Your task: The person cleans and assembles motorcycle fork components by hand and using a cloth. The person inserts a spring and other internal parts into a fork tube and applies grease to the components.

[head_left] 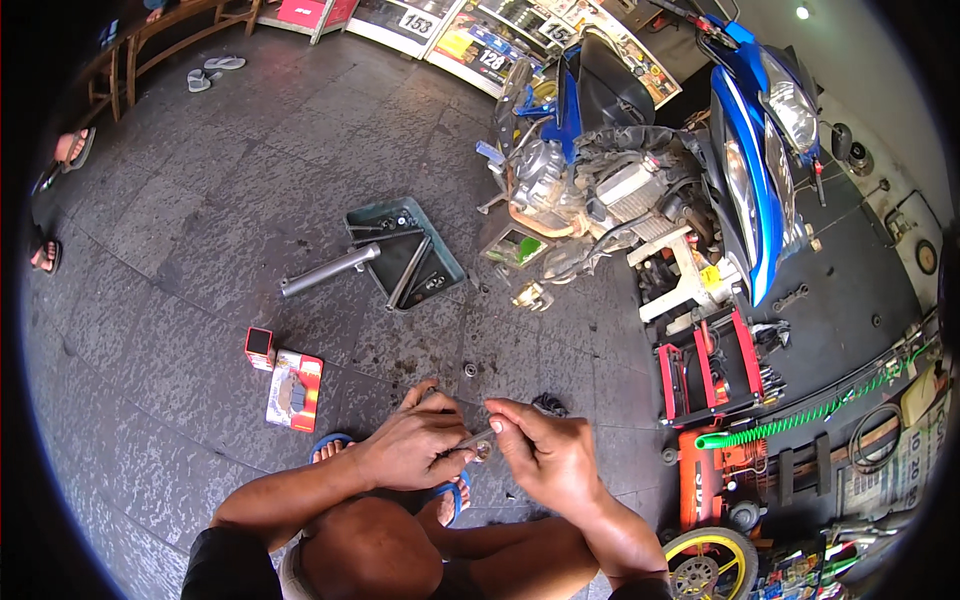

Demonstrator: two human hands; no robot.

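Low in front of me, over my bent knees, both hands are closed around a small metal part (482, 449). My left hand (418, 437) pinches it between thumb and fingers from the left. From the right, my right hand (545, 450) grips its slim grey upper end between thumb and forefinger. The fingers cover much of the part, so its exact kind does not show. A small round metal piece (470, 370) lies on the floor just beyond my hands, and a dark crumpled rag (550, 403) lies beyond the right one.
Left of my hands lie a brake pad pack (296, 390) and a small red box (259, 343). Farther off, a fork tube (330, 272) leans on a parts tray (447, 262). A partly stripped blue motorcycle (740, 190), a red tool tray (740, 350) and an orange tank (692, 490) stand right.
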